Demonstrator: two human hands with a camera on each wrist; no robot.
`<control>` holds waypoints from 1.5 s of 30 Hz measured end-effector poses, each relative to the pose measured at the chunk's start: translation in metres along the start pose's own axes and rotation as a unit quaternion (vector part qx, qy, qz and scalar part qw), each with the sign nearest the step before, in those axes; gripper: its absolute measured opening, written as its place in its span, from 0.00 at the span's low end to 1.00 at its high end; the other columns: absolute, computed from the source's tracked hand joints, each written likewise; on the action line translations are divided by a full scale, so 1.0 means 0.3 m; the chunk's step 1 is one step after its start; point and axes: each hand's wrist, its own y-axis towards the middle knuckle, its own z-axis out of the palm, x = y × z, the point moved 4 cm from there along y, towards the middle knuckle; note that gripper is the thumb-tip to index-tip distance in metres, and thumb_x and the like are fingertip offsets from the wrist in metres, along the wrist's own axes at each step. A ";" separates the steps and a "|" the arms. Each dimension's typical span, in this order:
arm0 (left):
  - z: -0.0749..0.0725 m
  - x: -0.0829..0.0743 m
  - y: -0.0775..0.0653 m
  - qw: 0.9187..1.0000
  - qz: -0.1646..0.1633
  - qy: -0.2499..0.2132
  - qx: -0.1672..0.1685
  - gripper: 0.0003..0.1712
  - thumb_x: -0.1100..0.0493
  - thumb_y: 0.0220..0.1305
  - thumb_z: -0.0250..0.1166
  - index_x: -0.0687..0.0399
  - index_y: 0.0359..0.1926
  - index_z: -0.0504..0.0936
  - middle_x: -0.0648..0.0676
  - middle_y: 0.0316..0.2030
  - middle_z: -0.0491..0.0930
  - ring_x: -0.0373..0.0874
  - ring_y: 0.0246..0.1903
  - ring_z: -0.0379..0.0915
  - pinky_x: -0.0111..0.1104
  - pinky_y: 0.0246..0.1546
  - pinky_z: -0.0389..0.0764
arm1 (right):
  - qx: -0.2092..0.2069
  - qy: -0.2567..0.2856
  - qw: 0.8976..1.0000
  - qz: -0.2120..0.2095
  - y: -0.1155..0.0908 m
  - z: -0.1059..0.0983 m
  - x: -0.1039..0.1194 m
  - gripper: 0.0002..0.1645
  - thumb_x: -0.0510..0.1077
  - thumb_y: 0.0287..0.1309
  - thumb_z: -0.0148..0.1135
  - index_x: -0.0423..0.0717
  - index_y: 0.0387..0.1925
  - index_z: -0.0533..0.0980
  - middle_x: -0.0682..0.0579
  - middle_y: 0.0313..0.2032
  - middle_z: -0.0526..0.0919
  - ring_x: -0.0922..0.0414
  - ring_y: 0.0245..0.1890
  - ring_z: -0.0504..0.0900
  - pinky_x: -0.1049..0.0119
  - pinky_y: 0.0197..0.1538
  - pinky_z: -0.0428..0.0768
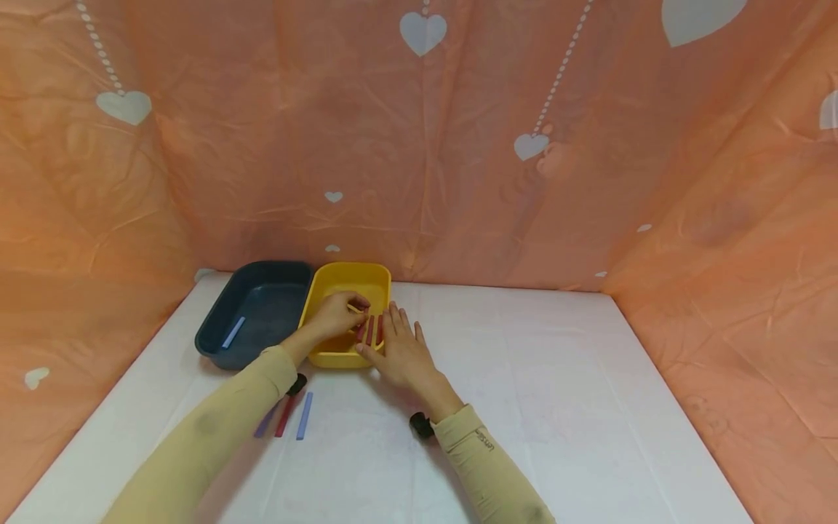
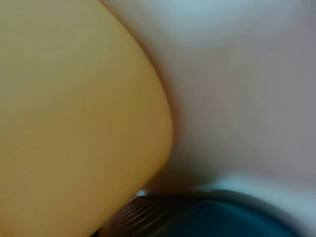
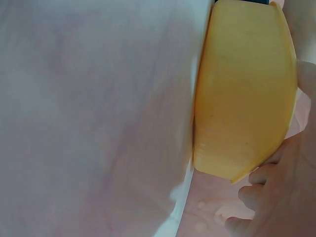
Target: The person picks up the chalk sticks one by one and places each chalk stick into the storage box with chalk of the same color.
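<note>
My left hand point(image 1: 339, 311) reaches into the yellow tray point(image 1: 343, 360) and pinches a red stick point(image 1: 361, 332) with curled fingertips. Two more red sticks point(image 1: 371, 330) lie side by side in the tray, right of the pinched one. Straight-fingered, my right hand point(image 1: 402, 353) rests along the tray's right rim, thumb over its near corner. In the right wrist view, fingers show beside the tray's wall point(image 3: 247, 89). The yellow wall point(image 2: 84, 118) fills much of the left wrist view, where the fingers are hidden.
A dark blue tray point(image 1: 271, 313) stands against the yellow one on its left, with a light blue stick point(image 1: 233, 332) inside. On the white table nearer me lie a red stick point(image 1: 284, 417) and two blue-violet sticks point(image 1: 304, 416), partly under the left forearm. Orange curtains surround the table.
</note>
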 end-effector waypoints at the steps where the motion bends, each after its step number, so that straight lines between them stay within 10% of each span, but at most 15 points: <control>1: 0.001 0.000 0.003 1.000 -0.001 0.007 0.001 0.18 0.67 0.69 0.65 0.72 0.57 0.81 0.68 0.51 0.83 0.57 0.44 0.85 0.41 0.45 0.87 | 0.002 0.001 1.000 0.002 0.001 -0.001 -0.001 0.57 0.74 0.73 0.45 0.38 0.82 0.46 0.43 0.83 0.41 0.47 0.82 0.43 0.43 0.80 0.45; 12: 0.014 0.025 0.022 0.998 0.002 0.065 0.004 0.16 0.64 0.68 0.67 0.70 0.53 0.84 0.66 0.48 0.85 0.59 0.51 0.81 0.49 0.59 0.79 | -0.005 -0.002 1.000 0.000 0.006 0.002 -0.003 0.57 0.74 0.73 0.44 0.38 0.82 0.48 0.42 0.83 0.43 0.47 0.82 0.45 0.44 0.80 0.46; 45: 0.017 0.024 0.009 0.997 0.010 0.077 0.012 0.17 0.65 0.68 0.67 0.73 0.53 0.82 0.68 0.48 0.85 0.60 0.50 0.81 0.49 0.59 0.80 | 0.009 -0.029 1.000 0.000 0.006 -0.014 0.008 0.57 0.75 0.72 0.45 0.37 0.81 0.49 0.42 0.82 0.45 0.47 0.82 0.47 0.43 0.80 0.47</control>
